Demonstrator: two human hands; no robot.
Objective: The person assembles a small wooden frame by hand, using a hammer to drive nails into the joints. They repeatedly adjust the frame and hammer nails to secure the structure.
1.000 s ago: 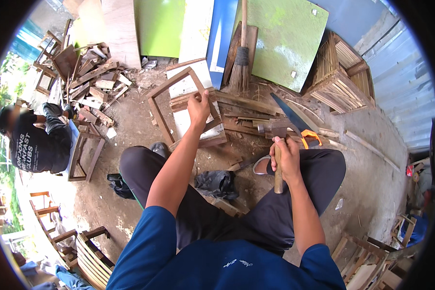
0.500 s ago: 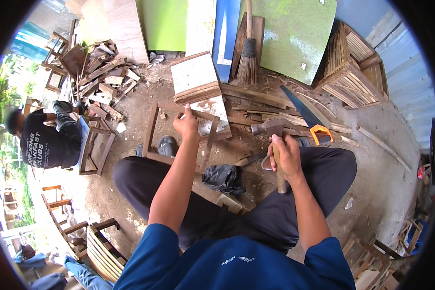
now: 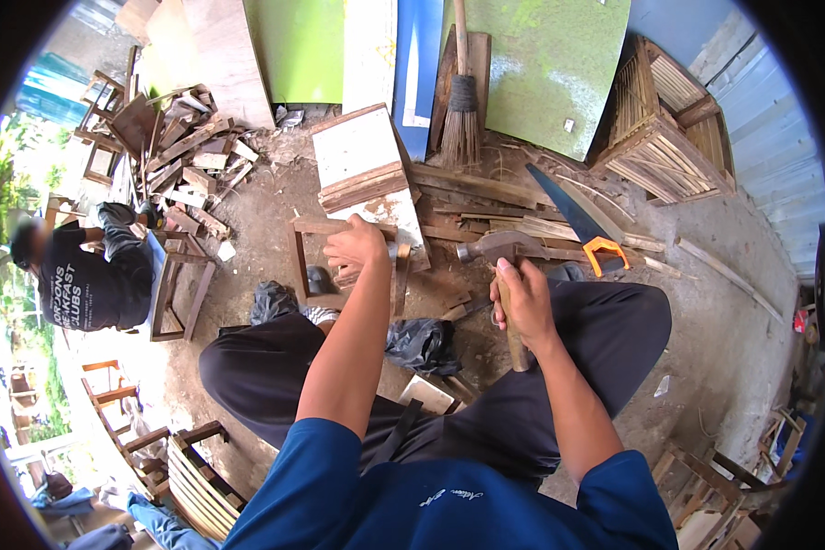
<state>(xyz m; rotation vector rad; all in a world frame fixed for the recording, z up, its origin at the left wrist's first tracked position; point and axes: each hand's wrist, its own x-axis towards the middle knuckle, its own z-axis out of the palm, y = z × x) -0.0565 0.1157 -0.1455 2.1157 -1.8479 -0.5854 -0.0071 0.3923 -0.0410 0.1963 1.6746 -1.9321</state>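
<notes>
The floor (image 3: 733, 348) is bare packed dirt, strewn with offcuts and shavings; this is an open workshop yard. At far left, daylight and greenery show past the edge, and a second person (image 3: 92, 275) in a dark shirt crouches by a low wooden stool frame (image 3: 179, 293). Behind that person lies a scrap pile (image 3: 179, 156) of short boards. Along the back lean flat panels: a pale board (image 3: 220, 55), a green sheet (image 3: 302, 46), a white one, a blue one (image 3: 417, 64), then a broom (image 3: 461, 110) head-down and a larger mottled green sheet (image 3: 550, 64). To the right stand slatted crates (image 3: 669, 137) against a blue corrugated wall (image 3: 770, 137). A saw (image 3: 573, 220) with an orange handle lies on loose slats (image 3: 486, 197) in front of the person.

The frame (image 3: 344, 266) is a small open rectangle of dark, rough wooden strips, standing on the floor just beyond the knees, before a white box (image 3: 362, 170) with a wood band. The left hand (image 3: 357, 247) is clenched on the frame's top right corner, grip closed around the strip. A black crumpled bag (image 3: 417, 344) lies between the legs.

The right hand (image 3: 521, 302) grips the wooden handle of a hammer (image 3: 500, 252), fingers wrapped tight; its steel head points left, near the frame but apart from it.
</notes>
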